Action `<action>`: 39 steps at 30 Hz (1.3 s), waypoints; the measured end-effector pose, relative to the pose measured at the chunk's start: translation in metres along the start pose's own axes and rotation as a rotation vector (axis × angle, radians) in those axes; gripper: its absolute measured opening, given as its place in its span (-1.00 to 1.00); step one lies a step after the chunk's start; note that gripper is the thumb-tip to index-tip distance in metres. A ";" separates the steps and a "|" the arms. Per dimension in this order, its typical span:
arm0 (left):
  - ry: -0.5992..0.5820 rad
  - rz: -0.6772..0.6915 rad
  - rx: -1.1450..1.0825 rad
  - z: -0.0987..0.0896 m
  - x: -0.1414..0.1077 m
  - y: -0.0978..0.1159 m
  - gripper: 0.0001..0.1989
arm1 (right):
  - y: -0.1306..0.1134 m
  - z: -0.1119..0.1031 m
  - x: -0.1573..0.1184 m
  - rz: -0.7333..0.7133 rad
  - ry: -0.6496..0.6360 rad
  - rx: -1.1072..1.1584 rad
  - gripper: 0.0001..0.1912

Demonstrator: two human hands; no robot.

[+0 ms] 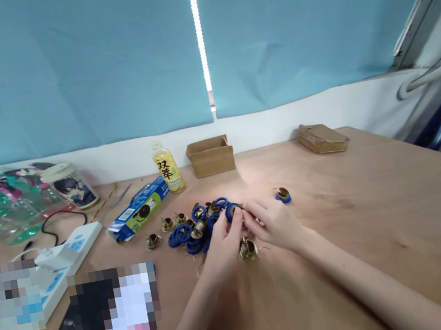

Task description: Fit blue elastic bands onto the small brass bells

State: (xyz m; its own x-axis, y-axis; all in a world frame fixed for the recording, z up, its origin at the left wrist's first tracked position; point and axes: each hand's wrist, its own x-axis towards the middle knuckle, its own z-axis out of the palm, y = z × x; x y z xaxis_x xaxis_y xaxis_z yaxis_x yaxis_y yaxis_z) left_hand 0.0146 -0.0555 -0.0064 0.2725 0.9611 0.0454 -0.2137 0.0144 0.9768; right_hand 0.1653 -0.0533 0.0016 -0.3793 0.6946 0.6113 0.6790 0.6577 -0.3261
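My left hand (225, 239) and my right hand (272, 223) meet over the middle of the table, both closed around one blue ring (232, 210). A brass-coloured part seems to sit in that ring, partly hidden by my fingers. Just below my hands a brass flanged fitting (248, 249) rests on the wood. Left of my left hand lies a pile of blue rings (180, 234) mixed with brass fittings (199, 229). Off to the right, a brass fitting with a blue ring around its base (283, 195) stands alone.
A blue biscuit box (139, 209), a yellow drink bottle (168, 168) and an open cardboard box (211, 158) stand behind the pile. A flattened carton (322, 138) lies at the back right. On the left are a power strip (71, 262), a cup (69, 186) and several plastic bottles (19, 209).
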 end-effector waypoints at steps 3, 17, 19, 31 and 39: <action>0.008 -0.001 -0.066 -0.003 0.000 0.000 -0.54 | -0.003 0.005 -0.008 -0.118 -0.068 -0.017 -0.74; -0.113 0.020 0.013 -0.011 -0.003 0.006 -0.60 | -0.006 -0.005 -0.005 0.191 0.108 0.392 -0.89; -0.094 0.041 0.058 -0.013 -0.003 0.008 -0.61 | -0.005 -0.007 -0.004 0.174 0.098 0.402 -0.76; 0.003 0.121 0.074 -0.011 -0.006 0.012 -0.62 | -0.012 -0.002 -0.008 0.163 0.221 0.376 -0.80; -0.016 0.138 0.065 -0.010 -0.006 0.006 -0.56 | -0.017 0.012 -0.012 0.143 0.316 0.322 -0.81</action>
State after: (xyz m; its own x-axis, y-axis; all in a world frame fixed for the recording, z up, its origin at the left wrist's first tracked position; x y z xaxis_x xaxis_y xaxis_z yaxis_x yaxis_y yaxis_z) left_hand 0.0026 -0.0583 -0.0031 0.2596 0.9483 0.1828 -0.1895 -0.1356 0.9725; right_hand 0.1509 -0.0691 -0.0086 -0.0523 0.6953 0.7168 0.4622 0.6531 -0.5999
